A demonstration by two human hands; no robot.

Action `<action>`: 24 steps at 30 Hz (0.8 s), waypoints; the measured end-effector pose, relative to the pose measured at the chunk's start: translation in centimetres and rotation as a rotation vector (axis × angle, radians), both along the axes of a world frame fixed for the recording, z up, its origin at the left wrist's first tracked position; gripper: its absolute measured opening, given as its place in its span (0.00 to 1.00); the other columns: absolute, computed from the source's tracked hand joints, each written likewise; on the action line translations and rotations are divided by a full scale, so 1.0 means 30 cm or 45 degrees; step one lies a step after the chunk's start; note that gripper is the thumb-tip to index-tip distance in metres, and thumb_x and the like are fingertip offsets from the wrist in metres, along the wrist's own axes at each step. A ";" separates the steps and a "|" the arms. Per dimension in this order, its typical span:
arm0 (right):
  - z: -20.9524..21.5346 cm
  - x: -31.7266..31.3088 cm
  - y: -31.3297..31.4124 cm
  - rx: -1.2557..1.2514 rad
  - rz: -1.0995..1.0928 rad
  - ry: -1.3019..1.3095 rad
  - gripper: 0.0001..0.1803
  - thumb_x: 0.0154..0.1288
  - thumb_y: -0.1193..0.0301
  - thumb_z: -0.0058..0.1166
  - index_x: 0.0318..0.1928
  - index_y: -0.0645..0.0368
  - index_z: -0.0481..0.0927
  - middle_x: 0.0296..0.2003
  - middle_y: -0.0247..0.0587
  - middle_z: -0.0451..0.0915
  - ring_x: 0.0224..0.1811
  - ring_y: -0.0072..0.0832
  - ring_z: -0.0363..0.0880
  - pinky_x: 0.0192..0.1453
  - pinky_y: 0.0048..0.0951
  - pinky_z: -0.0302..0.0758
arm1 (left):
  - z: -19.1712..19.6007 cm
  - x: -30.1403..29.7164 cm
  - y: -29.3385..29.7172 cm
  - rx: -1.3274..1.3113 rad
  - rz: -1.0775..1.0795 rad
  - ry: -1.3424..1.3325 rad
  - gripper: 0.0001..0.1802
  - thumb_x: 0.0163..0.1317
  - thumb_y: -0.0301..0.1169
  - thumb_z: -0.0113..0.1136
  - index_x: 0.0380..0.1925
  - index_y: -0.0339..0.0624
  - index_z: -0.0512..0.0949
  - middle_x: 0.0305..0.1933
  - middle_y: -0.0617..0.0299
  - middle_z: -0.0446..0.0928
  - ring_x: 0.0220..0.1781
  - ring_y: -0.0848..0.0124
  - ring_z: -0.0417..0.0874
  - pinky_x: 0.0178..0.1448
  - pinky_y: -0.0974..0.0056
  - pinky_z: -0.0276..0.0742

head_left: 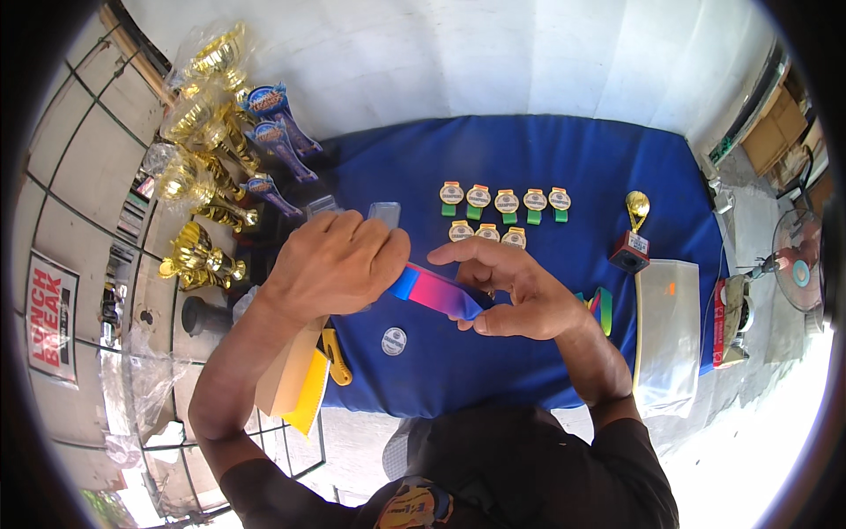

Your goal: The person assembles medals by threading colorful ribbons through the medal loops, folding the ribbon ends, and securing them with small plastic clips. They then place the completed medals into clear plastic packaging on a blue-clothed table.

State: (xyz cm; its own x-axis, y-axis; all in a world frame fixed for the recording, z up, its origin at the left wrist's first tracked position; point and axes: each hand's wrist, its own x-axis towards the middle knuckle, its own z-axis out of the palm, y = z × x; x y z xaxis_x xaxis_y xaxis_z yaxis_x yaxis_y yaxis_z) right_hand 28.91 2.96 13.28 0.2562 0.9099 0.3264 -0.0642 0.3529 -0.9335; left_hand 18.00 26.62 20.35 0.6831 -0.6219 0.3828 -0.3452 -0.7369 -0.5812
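A blue-to-pink ribbon [434, 293] stretches between my two hands above the blue-covered table. My left hand [339, 264] is closed on its left end, with the fingers curled. At the other end, my right hand [520, 291] pinches the ribbon between thumb and fingers, its index finger reaching out over the strip. Below the ribbon lies a round silver-coloured disc [394, 341]. Beyond my hands, several medals [505, 202] with green ribbons lie in two rows, the nearer row partly hidden by my right hand. A clear plastic piece [385, 213] shows just past my left hand.
Gold trophy cups [201, 251] and blue trophy plaques [280, 132] crowd the left. A yellow cutter [336, 357] lies beside a cardboard box [286, 366]. To the right stand a small trophy [631, 251], clear plastic sheets [667, 335] and a fan [797, 260]. A multicoloured ribbon [604, 310] lies behind my right forearm.
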 end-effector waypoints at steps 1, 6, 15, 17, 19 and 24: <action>0.004 -0.004 0.002 -0.062 0.021 0.057 0.21 0.71 0.74 0.62 0.61 0.64 0.74 0.35 0.36 0.81 0.37 0.18 0.80 0.42 0.24 0.78 | -0.003 0.010 -0.014 0.046 -0.026 -0.031 0.06 0.52 0.33 0.63 0.27 0.49 0.75 0.22 0.69 0.64 0.24 0.74 0.71 0.26 0.66 0.63; -0.004 -0.028 0.039 -0.220 -0.007 0.287 0.14 0.77 0.64 0.61 0.46 0.65 0.81 0.33 0.33 0.80 0.35 0.17 0.77 0.40 0.25 0.78 | 0.001 0.038 -0.073 0.208 -0.047 0.023 0.07 0.52 0.34 0.63 0.23 0.49 0.73 0.21 0.71 0.62 0.23 0.76 0.69 0.26 0.68 0.61; -0.056 -0.051 0.045 0.146 -0.312 0.313 0.14 0.78 0.64 0.59 0.42 0.63 0.80 0.30 0.36 0.81 0.30 0.21 0.81 0.36 0.26 0.80 | -0.048 0.056 -0.097 -1.429 -0.001 0.268 0.30 0.62 0.35 0.70 0.62 0.40 0.74 0.41 0.60 0.81 0.45 0.62 0.84 0.52 0.57 0.79; -0.064 -0.050 0.057 0.209 -0.310 0.336 0.13 0.80 0.64 0.57 0.44 0.63 0.80 0.32 0.35 0.80 0.32 0.19 0.79 0.37 0.25 0.78 | -0.099 0.039 -0.141 -2.131 -0.194 0.539 0.32 0.67 0.37 0.69 0.68 0.41 0.71 0.48 0.56 0.84 0.53 0.57 0.85 0.64 0.52 0.78; -0.072 -0.048 0.078 0.206 -0.312 0.325 0.13 0.80 0.64 0.56 0.46 0.63 0.81 0.33 0.34 0.80 0.33 0.18 0.78 0.38 0.24 0.78 | -0.154 0.035 -0.202 -2.516 -0.527 0.950 0.26 0.74 0.39 0.63 0.66 0.41 0.72 0.50 0.57 0.83 0.55 0.57 0.84 0.70 0.49 0.75; -0.082 -0.067 0.099 0.206 -0.329 0.230 0.14 0.80 0.65 0.55 0.52 0.65 0.81 0.37 0.35 0.81 0.36 0.19 0.81 0.39 0.24 0.81 | -0.164 0.108 -0.213 -2.841 -1.058 0.802 0.18 0.81 0.41 0.51 0.58 0.40 0.75 0.37 0.65 0.76 0.42 0.67 0.81 0.73 0.47 0.73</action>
